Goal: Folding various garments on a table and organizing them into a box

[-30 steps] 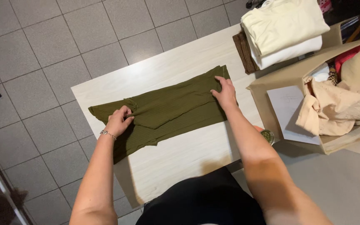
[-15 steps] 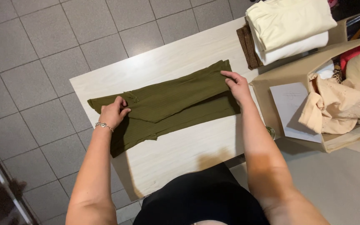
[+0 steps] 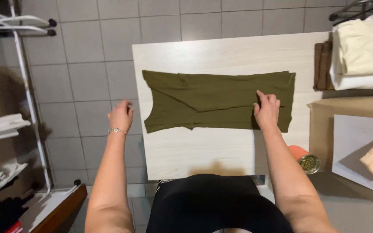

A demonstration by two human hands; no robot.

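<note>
Folding is clearly what's going on, and it looks about halfway there. An olive green top (image 3: pixel 212 100) lies flat across the middle of the frame on a pale wood worktop (image 3: pixel 203 146), already doubled lengthwise into a long band, with its sleeve end toward the left and its hem end toward the right.

The right hand (image 3: pixel 266 111) rests on the right part of the garment, fingers bent and pressing into the fabric. It looks like a light pinch on a fold of cloth, though I can't say for sure whether it's a real grip or only a press. The left hand (image 3: pixel 121 115) is off the cloth entirely, hanging in the air just past the left edge of the worktop over the grey tiled floor (image 3: pixel 87 77), fingers loosely spread, nothing in it.

My read: the lengthwise fold is done and the crosswise fold isn't. That would call for the free hand to get onto the left end while the other pins the middle, keeping the edges lined up so the band doesn't skew.

Around it: a stack of folded cream clothes (image 3: pixel 361 51) at upper right with a brown folded piece (image 3: pixel 323 64) beside it, a cardboard box (image 3: pixel 324 129) at right holding a white sheet of paper (image 3: pixel 352 146), and a white rack (image 3: pixel 26 86) at the left.
</note>
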